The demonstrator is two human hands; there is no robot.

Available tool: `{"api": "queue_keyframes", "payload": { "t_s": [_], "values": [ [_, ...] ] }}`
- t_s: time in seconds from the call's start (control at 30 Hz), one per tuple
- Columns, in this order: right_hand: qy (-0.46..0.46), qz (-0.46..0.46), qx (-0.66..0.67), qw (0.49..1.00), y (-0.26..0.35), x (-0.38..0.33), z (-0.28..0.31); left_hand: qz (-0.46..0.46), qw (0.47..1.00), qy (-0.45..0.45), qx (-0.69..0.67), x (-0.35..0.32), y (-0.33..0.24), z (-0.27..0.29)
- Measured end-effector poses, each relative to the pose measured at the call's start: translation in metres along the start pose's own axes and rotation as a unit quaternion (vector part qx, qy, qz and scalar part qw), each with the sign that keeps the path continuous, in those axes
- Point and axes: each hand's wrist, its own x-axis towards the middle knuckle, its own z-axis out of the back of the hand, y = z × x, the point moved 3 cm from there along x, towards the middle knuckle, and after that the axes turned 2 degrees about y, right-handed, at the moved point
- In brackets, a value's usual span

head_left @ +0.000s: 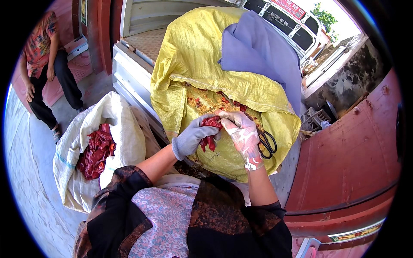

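My left hand (195,134), in a grey glove, is closed round several dried red peppers (208,143) that hang below its fingers. Close beside it, my right hand (239,131), in a pink-and-white patterned glove, pinches the upper end of a pepper with thumb and fingertips. Both hands are over the open mouth of a big yellow woven sack (189,47). Yellowish seeds and red pepper bits (206,99) show inside it. Black-handled scissors (268,145) lie on the sack just right of my right hand, their blades hidden.
A white woven sack (129,148) full of red peppers (98,150) stands at my left. Purple-grey cloth (258,45) covers part of the yellow sack, before a truck bed (140,77). A person (49,64) sits at far left. A red metal door (344,159) is at right.
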Motion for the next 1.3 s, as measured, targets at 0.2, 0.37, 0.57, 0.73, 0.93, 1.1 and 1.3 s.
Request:
{"api": "queue_keyframes", "payload": {
  "t_s": [0.2,0.37,0.57,0.73,0.93,1.1,1.3],
  "values": [
    [0.054,0.16,-0.295,0.94,0.026,-0.007,-0.004,0.029,0.999,0.003,-0.033,-0.009,-0.002,0.0],
    [0.058,0.177,-0.278,0.942,0.022,-0.01,-0.009,0.087,0.995,0.0,0.042,-0.015,-0.006,-0.007],
    [-0.023,-0.121,0.135,0.983,0.006,-0.013,-0.01,0.081,0.983,0.001,0.166,-0.011,-0.013,-0.015],
    [-0.091,-0.26,0.328,0.903,-0.002,-0.026,-0.013,0.047,0.975,0.009,0.215,-0.011,-0.02,-0.025],
    [-0.063,-0.283,0.432,0.854,-0.005,-0.033,-0.016,0.095,0.987,-0.008,0.131,-0.014,-0.021,-0.026],
    [-0.07,-0.312,0.461,0.828,-0.022,-0.035,-0.018,0.067,0.991,0.001,0.12,-0.011,-0.02,-0.027],
    [-0.056,-0.302,0.468,0.829,-0.015,-0.033,-0.01,0.052,0.988,-0.004,0.145,-0.004,-0.006,-0.014]
  ]
}}
